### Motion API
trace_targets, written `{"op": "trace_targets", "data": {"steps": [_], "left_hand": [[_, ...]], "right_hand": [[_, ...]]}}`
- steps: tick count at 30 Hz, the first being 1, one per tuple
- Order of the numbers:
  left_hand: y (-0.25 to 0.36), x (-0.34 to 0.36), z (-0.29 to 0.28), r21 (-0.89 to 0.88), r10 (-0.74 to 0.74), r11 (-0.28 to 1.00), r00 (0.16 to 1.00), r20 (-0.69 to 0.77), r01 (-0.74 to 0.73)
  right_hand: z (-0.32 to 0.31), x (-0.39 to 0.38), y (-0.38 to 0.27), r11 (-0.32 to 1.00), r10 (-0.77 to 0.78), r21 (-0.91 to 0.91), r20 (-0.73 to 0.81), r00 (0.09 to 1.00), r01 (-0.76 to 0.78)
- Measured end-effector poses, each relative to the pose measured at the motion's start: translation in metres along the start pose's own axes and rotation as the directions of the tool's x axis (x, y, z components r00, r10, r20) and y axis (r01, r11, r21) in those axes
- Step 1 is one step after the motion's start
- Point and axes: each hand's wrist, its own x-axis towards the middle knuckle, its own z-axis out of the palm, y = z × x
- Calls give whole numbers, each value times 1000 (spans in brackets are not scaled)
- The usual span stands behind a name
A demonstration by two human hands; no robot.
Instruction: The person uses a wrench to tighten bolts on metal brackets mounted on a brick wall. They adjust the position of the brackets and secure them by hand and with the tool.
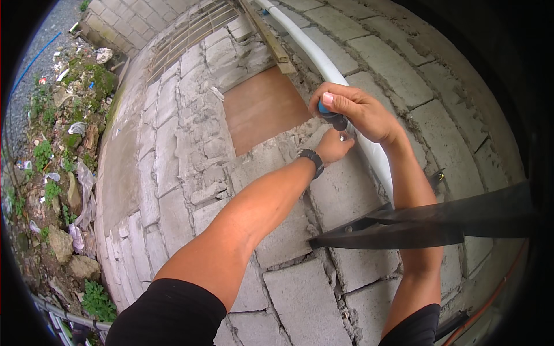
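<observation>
My right hand (360, 112) is closed around a blue-and-black tool handle (333, 117), its dark lower end pointing down toward my other hand. The handle looks like a screwdriver's, but its shaft is hidden. Just below it, my left hand (333, 146), with a black watch (312, 162) on the wrist, has its fingers pinched together close to the white pipe (374, 155). A small shiny bit shows at these fingertips; I cannot make out what it is. The pipe runs along the grey block wall (340, 184), behind my right hand.
A dark metal bracket (415, 224) crosses in front of my right forearm. Beyond my left hand is a wall opening with a brown panel (262, 106). Wooden battens (266, 34) lean beside the pipe. Rubble, plants and litter (69, 173) lie along the ground at left.
</observation>
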Motion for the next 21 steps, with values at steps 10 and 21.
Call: {"op": "trace_targets", "data": {"steps": [10,21], "left_hand": [[-7,10,-5,48,-195,981,966,170,190],[-4,0,-3,-31,-90,995,993,80,93]], "right_hand": [[6,4,22,973,-208,-131,-127,970,191],[7,2,24,990,-142,-5,-196,970,143]]}}
